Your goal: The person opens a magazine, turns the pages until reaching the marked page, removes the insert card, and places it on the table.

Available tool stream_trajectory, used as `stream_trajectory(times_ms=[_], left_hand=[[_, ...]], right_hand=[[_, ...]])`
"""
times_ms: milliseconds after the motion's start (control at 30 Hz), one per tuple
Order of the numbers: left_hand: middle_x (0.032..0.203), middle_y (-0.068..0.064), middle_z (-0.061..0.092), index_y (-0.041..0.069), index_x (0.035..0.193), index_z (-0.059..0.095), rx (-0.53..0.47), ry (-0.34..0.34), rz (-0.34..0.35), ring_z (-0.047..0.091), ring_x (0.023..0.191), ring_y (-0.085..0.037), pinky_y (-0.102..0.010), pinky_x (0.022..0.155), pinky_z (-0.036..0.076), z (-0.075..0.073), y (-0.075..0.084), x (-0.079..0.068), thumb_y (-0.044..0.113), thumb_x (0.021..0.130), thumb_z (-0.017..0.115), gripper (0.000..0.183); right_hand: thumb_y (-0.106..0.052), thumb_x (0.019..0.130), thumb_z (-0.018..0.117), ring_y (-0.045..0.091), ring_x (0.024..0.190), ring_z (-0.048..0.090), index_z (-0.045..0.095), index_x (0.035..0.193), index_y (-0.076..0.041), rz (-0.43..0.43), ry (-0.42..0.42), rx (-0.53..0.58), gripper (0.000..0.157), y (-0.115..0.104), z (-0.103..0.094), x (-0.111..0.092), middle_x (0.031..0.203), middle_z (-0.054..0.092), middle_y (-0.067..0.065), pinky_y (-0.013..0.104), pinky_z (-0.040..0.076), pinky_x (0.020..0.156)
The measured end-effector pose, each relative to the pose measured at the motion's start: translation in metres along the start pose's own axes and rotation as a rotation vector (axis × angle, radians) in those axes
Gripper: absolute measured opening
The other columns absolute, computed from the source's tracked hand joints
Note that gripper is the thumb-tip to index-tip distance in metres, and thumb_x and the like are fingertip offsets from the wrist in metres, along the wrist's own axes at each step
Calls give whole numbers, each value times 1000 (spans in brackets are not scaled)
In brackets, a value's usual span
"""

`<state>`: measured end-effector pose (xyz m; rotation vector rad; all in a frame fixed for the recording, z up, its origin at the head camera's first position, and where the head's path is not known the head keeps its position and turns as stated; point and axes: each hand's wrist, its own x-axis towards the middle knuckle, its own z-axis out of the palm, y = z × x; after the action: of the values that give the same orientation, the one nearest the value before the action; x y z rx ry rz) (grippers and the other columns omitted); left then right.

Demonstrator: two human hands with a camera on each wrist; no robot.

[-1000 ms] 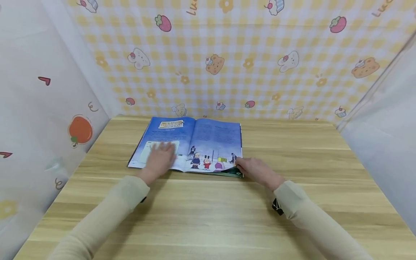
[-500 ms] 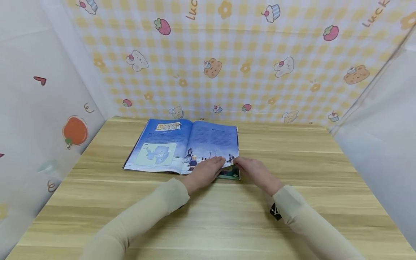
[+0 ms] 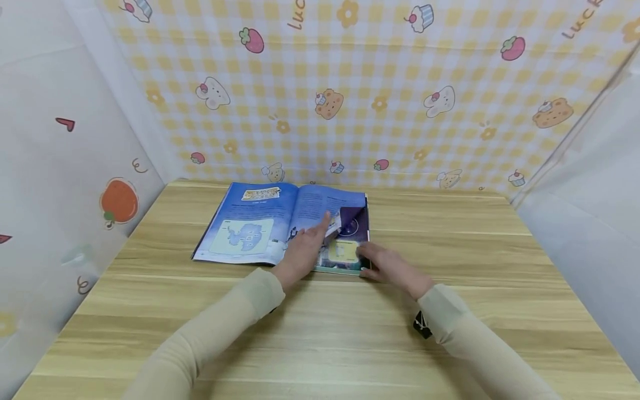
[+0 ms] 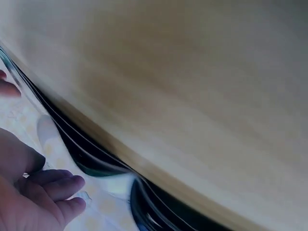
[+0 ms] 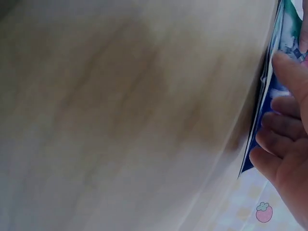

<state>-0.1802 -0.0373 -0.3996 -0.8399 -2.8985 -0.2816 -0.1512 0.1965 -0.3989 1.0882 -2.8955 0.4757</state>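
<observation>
An open picture book [image 3: 240,216] lies on the wooden table, blue pages with a map on the left one. My left hand [image 3: 302,253] is over the right half, holding a lifted page [image 3: 332,222] that curls back toward the left. Beneath it shows a dark purple page with a yellow panel. At the book's lower right corner is my right hand [image 3: 392,266], its fingers and thumb apart at the edge. The left wrist view catches my left hand [image 4: 38,197] with fingers bent. My right hand [image 5: 284,130] appears beside the book's edge in the right wrist view.
Behind the wooden table [image 3: 450,239] hangs a yellow checked cloth [image 3: 380,72] with cartoon prints. A white sheet [image 3: 55,155] borders the left side and another stands at the right.
My left hand has moved from the left page to the right one and now lifts a page leftward. The right hand, earlier pinching that page's corner, has let it go.
</observation>
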Motion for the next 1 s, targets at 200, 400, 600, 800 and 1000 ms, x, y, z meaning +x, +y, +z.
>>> stream_trajectory(times_ms=[200, 400, 600, 800, 1000], left_hand=[[138, -34, 38, 17, 153, 5, 50, -62, -99, 38, 131, -44, -54, 109, 28, -7, -26, -9, -6, 88, 54, 84], [147, -38, 13, 29, 152, 7, 109, -131, -245, 19, 137, -50, -60, 111, 16, -15, -61, -29, -18, 85, 47, 91], [157, -20, -6, 28, 151, 19, 193, -149, -252, -8, 142, -44, -68, 108, 2, -16, -85, -47, -14, 90, 42, 77], [156, -16, 16, 18, 149, 29, 288, -250, -220, 7, 142, -43, -65, 110, 5, -22, -96, -62, -9, 94, 39, 62], [145, -21, 39, 5, 142, 40, 272, -304, -281, 35, 132, -44, -66, 109, 12, -35, -110, -73, -7, 95, 33, 49]], right_hand=[[-21, 86, 67, 43, 125, 45, 52, 128, 8, 37, -118, 72, 53, -2, 0, -2, 136, 45, 29, 48, 40, 101], [-21, 87, 66, 42, 128, 41, 50, 130, 6, 91, -146, 164, 54, 1, -3, -3, 141, 40, 28, 48, 37, 103], [-18, 89, 64, 41, 125, 45, 54, 127, 6, 60, -143, 127, 47, 3, -7, -2, 138, 44, 27, 48, 39, 102], [-9, 90, 61, 40, 118, 53, 60, 120, 5, 22, -103, 60, 33, 5, -4, 1, 131, 51, 26, 44, 46, 96], [-3, 88, 61, 38, 114, 57, 63, 117, 3, 6, -83, 21, 29, 4, -4, 1, 128, 56, 23, 40, 49, 93]])
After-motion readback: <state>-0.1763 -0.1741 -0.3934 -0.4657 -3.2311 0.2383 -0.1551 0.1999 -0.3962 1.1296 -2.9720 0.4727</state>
